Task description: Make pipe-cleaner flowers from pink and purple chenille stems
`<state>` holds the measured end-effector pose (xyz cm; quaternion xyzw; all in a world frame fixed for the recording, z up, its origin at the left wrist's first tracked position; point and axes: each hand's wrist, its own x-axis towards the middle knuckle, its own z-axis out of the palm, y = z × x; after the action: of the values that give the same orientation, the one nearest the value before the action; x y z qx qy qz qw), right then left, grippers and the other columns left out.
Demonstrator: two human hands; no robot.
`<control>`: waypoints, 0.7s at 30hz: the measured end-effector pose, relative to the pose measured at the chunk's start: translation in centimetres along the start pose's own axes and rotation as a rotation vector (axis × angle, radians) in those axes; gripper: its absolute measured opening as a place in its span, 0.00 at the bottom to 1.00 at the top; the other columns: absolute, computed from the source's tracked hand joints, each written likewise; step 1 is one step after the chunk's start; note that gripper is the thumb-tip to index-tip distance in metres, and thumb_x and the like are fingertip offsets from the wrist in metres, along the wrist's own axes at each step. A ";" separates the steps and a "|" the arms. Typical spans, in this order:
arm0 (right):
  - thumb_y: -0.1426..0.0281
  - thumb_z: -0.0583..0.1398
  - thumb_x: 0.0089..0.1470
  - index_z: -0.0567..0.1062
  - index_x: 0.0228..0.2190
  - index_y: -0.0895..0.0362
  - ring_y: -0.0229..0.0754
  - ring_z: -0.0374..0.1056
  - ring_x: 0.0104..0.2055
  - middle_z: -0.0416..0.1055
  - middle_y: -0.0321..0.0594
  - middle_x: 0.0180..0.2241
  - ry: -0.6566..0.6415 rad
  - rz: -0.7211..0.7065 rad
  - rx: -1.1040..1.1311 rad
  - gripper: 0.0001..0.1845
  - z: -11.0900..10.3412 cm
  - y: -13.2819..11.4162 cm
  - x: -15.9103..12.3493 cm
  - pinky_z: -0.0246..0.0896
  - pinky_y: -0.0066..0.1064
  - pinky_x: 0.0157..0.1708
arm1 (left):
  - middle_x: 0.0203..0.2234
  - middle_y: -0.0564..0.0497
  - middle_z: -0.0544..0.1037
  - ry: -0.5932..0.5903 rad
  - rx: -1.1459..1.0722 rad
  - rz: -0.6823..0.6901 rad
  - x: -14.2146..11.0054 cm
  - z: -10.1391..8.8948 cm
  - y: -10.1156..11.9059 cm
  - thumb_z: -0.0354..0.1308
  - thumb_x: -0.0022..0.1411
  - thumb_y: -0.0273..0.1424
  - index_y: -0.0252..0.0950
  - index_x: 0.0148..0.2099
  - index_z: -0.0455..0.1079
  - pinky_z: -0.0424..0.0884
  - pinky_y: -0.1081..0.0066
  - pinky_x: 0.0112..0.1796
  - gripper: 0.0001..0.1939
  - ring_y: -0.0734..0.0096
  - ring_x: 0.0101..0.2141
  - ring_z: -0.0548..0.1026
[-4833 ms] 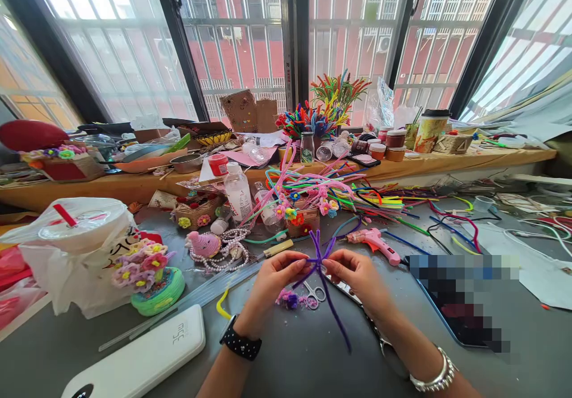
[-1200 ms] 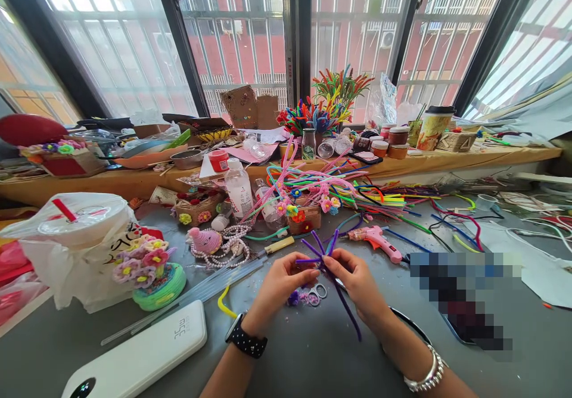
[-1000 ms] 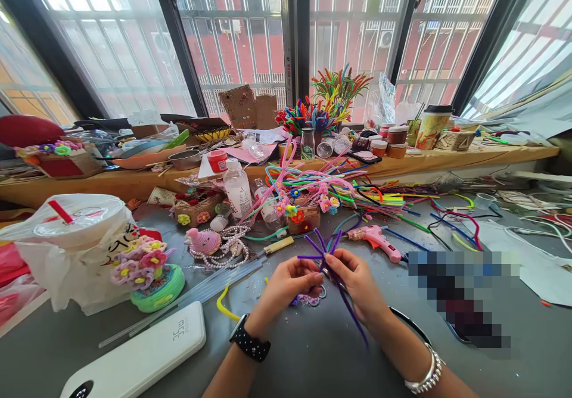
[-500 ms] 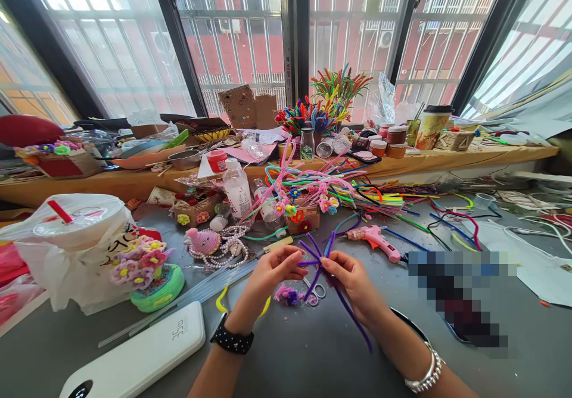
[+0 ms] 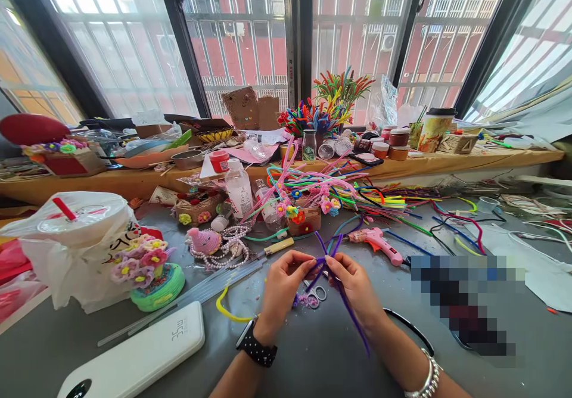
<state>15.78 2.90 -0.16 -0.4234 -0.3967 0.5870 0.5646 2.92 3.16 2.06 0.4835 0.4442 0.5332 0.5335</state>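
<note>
Purple pipe cleaners (image 5: 353, 311) cross one another between my hands, several short ends fanning up and out and one long tail hanging down to the right. My right hand (image 5: 351, 279) pinches them close to the crossing with thumb and forefinger. My left hand (image 5: 288, 279) is closed in a pinch on one of the left-pointing ends. Beneath the hands lie small scissors (image 5: 316, 297), with their grey finger loops showing and the blades partly covered. Pink and purple fuzzy scraps (image 5: 305, 300) sit beside them, half hidden by my left hand.
A pink glue gun (image 5: 378, 244) lies beyond my right hand. Yellow pipe cleaner (image 5: 223, 308) and a white power bank (image 5: 138, 350) lie to the left. Loose coloured pipe cleaners (image 5: 375, 201) spread behind. A bagged drink cup (image 5: 80, 237) and a flower pot ornament (image 5: 156, 288) stand left.
Half a second ago my left fingers were spread apart beside the purple ends; now they pinch one. Earlier the left hand also shifted around the crossing. My right hand keeps its hold.
</note>
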 end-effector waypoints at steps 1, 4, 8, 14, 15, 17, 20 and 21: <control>0.59 0.61 0.39 0.65 0.20 0.58 0.31 0.52 0.19 0.58 0.30 0.17 0.003 0.003 0.018 0.16 0.0 0.1 0.0 0.47 0.23 0.19 | 0.20 0.54 0.73 0.002 -0.021 0.001 0.0 0.1 0.0 0.62 0.43 0.32 0.33 0.27 0.68 0.69 0.75 0.28 0.09 0.73 0.24 0.72; 0.60 0.61 0.39 0.65 0.21 0.58 0.32 0.54 0.20 0.60 0.31 0.19 -0.024 0.000 0.045 0.15 0.2 0.0 -0.2 0.50 0.24 0.21 | 0.21 0.54 0.73 0.004 -0.139 -0.071 0.2 -0.1 -0.1 0.63 0.42 0.33 0.34 0.34 0.66 0.69 0.75 0.27 0.15 0.73 0.24 0.73; 0.60 0.61 0.39 0.66 0.20 0.59 0.33 0.56 0.23 0.61 0.31 0.19 -0.107 -0.035 -0.028 0.15 0.3 -0.4 -0.6 0.51 0.24 0.24 | 0.17 0.55 0.71 -0.109 -0.145 -0.213 0.5 -0.7 0.1 0.64 0.39 0.33 0.31 0.27 0.66 0.65 0.79 0.23 0.14 0.79 0.19 0.69; 0.61 0.59 0.44 0.69 0.25 0.59 0.34 0.58 0.25 0.63 0.33 0.22 -0.135 -0.141 -0.175 0.12 0.3 -1.4 -1.1 0.52 0.23 0.24 | 0.17 0.55 0.72 -0.159 -0.190 -0.207 0.4 -1.2 0.5 0.65 0.39 0.30 0.31 0.24 0.67 0.65 0.78 0.25 0.11 0.80 0.20 0.68; 0.62 0.59 0.44 0.69 0.27 0.58 0.34 0.59 0.26 0.65 0.34 0.24 -0.133 -0.146 -0.185 0.12 0.3 -1.6 -1.1 0.53 0.23 0.25 | 0.18 0.55 0.72 -0.149 -0.222 -0.216 0.4 -1.3 0.5 0.65 0.39 0.30 0.31 0.24 0.67 0.65 0.78 0.26 0.11 0.80 0.20 0.69; 0.61 0.59 0.44 0.70 0.28 0.58 0.35 0.60 0.26 0.66 0.36 0.25 -0.120 -0.158 -0.210 0.13 0.2 -2.1 -1.0 0.55 0.24 0.25 | 0.18 0.55 0.72 -0.146 -0.266 -0.231 0.4 -1.3 0.7 0.66 0.38 0.29 0.31 0.24 0.67 0.66 0.77 0.26 0.11 0.79 0.20 0.69; 0.61 0.59 0.44 0.70 0.26 0.58 0.35 0.59 0.24 0.66 0.36 0.23 -0.112 -0.186 -0.247 0.12 0.0 -2.5 -0.9 0.55 0.24 0.25 | 0.17 0.55 0.71 -0.163 -0.271 -0.275 0.2 -1.4 1.1 0.65 0.39 0.31 0.31 0.24 0.67 0.65 0.78 0.24 0.11 0.78 0.19 0.69; 0.61 0.59 0.43 0.70 0.25 0.58 0.34 0.59 0.24 0.65 0.36 0.23 -0.114 -0.193 -0.255 0.12 -0.1 -2.5 -0.9 0.56 0.25 0.25 | 0.17 0.54 0.71 -0.181 -0.263 -0.293 0.2 -1.4 1.2 0.65 0.40 0.32 0.31 0.25 0.67 0.65 0.78 0.23 0.11 0.78 0.19 0.70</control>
<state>16.69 2.10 2.25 -0.4177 -0.5381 0.4978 0.5367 1.38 3.32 3.08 0.3859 0.3865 0.4575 0.7016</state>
